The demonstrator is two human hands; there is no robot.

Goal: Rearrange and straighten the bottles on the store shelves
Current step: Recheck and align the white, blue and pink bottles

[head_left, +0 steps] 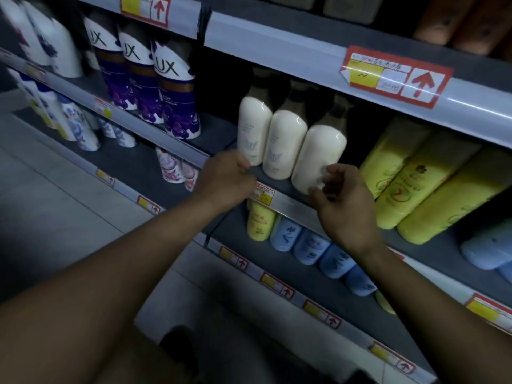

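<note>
The person is reaching for 3 cream plastic bottles with dark caps point(288, 139) crowded at the shelf's 12 o'clock front, the left hand point(224, 181) loosely curled and the right hand point(343, 195) half-spread, gripping nothing, seemingly to even the row.

There is one view only, from a wide-angle camera worn on the person's head. It looks forward and steeply down at the store shelves point(277, 195), which run tilted from the upper left of the frame to the lower right, close enough to fill most of the picture. Both forearms enter from the bottom edge. The floor point(55, 189) shows at the left. Straight shelf edges bow toward the frame's borders.
</note>
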